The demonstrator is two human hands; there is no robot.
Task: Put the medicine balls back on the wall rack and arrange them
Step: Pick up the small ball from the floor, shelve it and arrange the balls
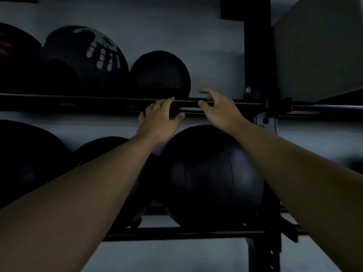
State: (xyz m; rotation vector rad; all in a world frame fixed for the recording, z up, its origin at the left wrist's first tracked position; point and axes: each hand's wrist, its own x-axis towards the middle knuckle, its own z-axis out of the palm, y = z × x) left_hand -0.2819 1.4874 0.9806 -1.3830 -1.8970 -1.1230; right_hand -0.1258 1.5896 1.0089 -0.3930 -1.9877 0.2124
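Note:
A small black medicine ball sits on the upper rail of the black wall rack, at the right end of its row. To its left rests a larger black ball with white print. My left hand is raised just below the small ball, fingers spread against the rail. My right hand hovers to the right of that ball, fingers apart, holding nothing. On the lower rail a big black ball sits under both forearms.
More dark balls fill the left side: one with orange marks on top, two below. A black upright post stands at right, with a grey panel beyond it. The upper rail is bare right of the small ball.

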